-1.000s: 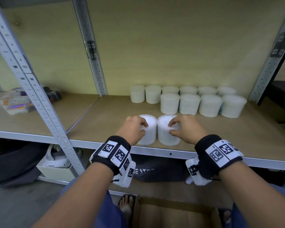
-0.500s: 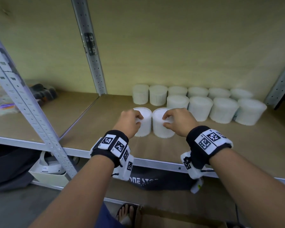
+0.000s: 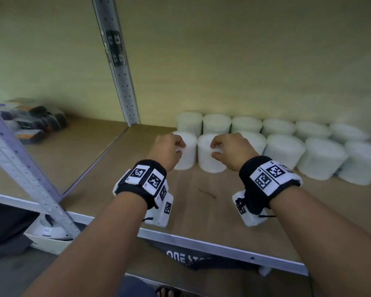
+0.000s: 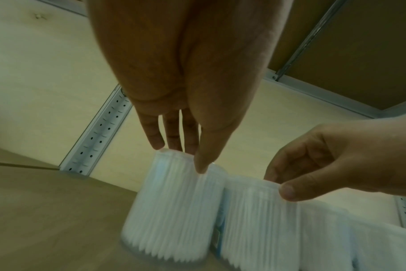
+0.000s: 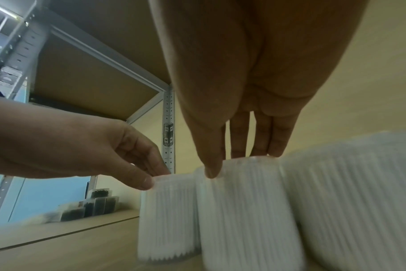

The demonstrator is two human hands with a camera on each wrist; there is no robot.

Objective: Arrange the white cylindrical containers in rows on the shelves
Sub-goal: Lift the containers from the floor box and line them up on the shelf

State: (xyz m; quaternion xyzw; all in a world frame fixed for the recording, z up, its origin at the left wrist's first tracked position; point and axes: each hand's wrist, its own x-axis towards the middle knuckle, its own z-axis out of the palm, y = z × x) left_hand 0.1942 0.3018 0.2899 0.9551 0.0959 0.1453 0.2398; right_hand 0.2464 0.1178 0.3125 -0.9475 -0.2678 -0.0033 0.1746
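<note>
Two white cylindrical containers stand side by side on the wooden shelf (image 3: 201, 200). My left hand (image 3: 180, 146) pinches the top rim of the left container (image 3: 186, 157); in the left wrist view the thumb and fingers of that hand (image 4: 181, 157) sit on the rim of this container (image 4: 172, 210). My right hand (image 3: 214, 150) pinches the rim of the right container (image 3: 210, 161), as the right wrist view shows on that hand (image 5: 241, 163) and its container (image 5: 246, 220). Both containers stand at the left end of the front row (image 3: 321, 157), with the back row (image 3: 246, 124) behind.
A grey perforated upright post (image 3: 120, 71) stands left of the containers at the back. Small dark packets (image 3: 36, 123) lie on the neighbouring shelf board to the left. A metal rail (image 3: 201, 243) edges the shelf front. A white box (image 3: 49, 234) sits below on the left.
Both hands have carried their two containers from near the shelf's front edge back to the left end of the front row. The camera has come closer.
</note>
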